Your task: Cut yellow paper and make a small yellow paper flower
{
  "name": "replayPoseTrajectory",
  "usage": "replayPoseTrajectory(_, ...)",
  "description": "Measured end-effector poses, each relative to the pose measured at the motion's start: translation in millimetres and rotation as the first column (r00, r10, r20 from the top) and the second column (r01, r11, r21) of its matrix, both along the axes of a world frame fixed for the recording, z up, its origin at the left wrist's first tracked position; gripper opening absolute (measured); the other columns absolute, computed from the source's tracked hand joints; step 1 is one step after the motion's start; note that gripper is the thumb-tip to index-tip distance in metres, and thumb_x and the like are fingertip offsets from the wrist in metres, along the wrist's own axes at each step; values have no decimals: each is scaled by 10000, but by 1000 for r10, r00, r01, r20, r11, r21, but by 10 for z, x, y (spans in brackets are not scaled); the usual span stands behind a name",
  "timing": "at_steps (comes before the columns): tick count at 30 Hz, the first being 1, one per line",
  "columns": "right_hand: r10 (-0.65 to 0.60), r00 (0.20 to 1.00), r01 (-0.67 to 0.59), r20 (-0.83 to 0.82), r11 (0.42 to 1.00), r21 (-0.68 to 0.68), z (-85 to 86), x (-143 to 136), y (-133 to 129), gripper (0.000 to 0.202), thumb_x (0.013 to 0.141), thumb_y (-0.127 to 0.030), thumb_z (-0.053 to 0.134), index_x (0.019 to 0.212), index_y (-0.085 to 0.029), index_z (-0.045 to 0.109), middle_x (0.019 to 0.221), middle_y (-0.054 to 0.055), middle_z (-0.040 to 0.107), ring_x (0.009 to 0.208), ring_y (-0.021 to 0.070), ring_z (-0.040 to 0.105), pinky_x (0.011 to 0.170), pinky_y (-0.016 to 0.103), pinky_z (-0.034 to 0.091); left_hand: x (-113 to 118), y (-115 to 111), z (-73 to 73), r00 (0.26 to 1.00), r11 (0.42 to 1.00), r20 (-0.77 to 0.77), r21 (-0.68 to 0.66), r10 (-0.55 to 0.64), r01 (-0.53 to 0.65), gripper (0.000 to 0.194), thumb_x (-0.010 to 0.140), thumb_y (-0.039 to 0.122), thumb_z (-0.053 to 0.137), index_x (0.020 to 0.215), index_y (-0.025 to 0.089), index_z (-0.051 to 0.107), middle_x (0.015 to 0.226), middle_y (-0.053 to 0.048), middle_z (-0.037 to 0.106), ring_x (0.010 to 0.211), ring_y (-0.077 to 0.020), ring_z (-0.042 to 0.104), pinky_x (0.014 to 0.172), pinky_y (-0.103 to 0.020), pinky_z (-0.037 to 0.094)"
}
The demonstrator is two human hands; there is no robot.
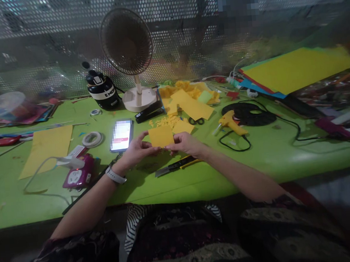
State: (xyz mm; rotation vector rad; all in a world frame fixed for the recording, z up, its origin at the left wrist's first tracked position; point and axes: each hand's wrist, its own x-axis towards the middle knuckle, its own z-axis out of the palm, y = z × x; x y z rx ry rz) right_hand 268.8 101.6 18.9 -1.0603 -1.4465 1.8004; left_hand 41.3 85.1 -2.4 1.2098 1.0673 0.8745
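A small yellow paper square point(161, 136) is held up between my two hands, just above the green table. My left hand point(137, 149) pinches its left and lower edge. The fingers of my right hand point(185, 143) are closed on its right edge. Below the paper lies a utility knife point(176, 165) with its blade to the left. Behind it are small yellow paper scraps point(166, 121), larger yellow pieces point(192, 105) and black-handled scissors point(196, 121), partly covered. A lit phone point(121, 135) lies left of my left hand.
A yellow glue gun point(233, 123) with its cord rests at right, near a black coil point(252, 113). A purple power adapter point(79, 173), tape roll point(92, 139) and yellow sheet point(47, 149) lie left. A fan point(127, 42) and bottle point(103, 92) stand behind; coloured sheets point(300, 70) are stacked back right.
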Motion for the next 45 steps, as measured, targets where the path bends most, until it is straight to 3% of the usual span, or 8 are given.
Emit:
replayPoseTrajectory(19,8,960,-76,279,970,231,207,347,159,47,843,-135,700,797,-144,701,788,24,738,654,102,664,705,269,564,-188,127,-4,995,996,49,2,87,-87,795,675,250,939,1326,123,501,838,-74,796,787,-215,786,710,-289,640)
replayPoseTrajectory(22,135,871,-318,473,889,331,321,439,125,146,847,-252,741,952,-154,714,948,57,746,833,158,688,798,314,546,-205,149,15,990,992,77,25,121,-123,720,674,266,940,1259,136,540,858,-72,798,810,-222,790,695,-287,640)
replayPoseTrajectory(26,233,556,-721,798,613,324,353,409,1,351,738,-348,862,1000,-169,712,1094,99,702,972,240,650,803,336,500,-193,159,15,988,989,89,61,128,-133,643,683,322,934,1197,135,595,889,-75,800,859,-217,787,698,-270,628)
replayPoseTrajectory(30,148,413,-802,899,527,282,312,373,-110,242,766,-285,836,922,-177,686,1012,84,677,907,241,615,733,325,453,-206,184,-42,984,983,104,98,145,-155,554,668,362,940,1089,126,669,931,-92,798,884,-217,781,736,-293,622)
replayPoseTrajectory(34,223,505,-748,834,595,294,248,495,-52,180,788,-264,788,889,-169,673,988,78,675,896,225,620,746,329,473,-230,201,-101,988,983,79,111,136,-144,458,706,397,917,1012,128,706,970,-98,795,911,-211,773,770,-308,614)
replayPoseTrajectory(38,358,765,-543,535,806,237,165,697,53,309,784,-392,777,956,-168,652,957,52,702,860,186,657,788,339,532,-232,203,-124,989,986,73,103,127,-134,451,709,418,913,997,132,716,951,-94,796,922,-208,768,768,-309,611)
replayPoseTrajectory(41,159,925,-272,346,911,309,130,808,57,408,734,-454,822,979,-182,642,945,46,715,843,181,676,800,355,564,-222,195,-120,990,987,77,96,121,-128,436,709,410,915,990,136,725,945,-95,797,905,-202,767,767,-306,611)
replayPoseTrajectory(45,-265,911,-5,315,757,653,117,872,41,343,805,-398,784,1065,-208,668,1071,91,730,976,244,696,919,445,564,-200,170,-100,989,987,78,89,127,-134,411,709,400,915,967,136,733,940,-96,797,859,-189,764,756,-297,607)
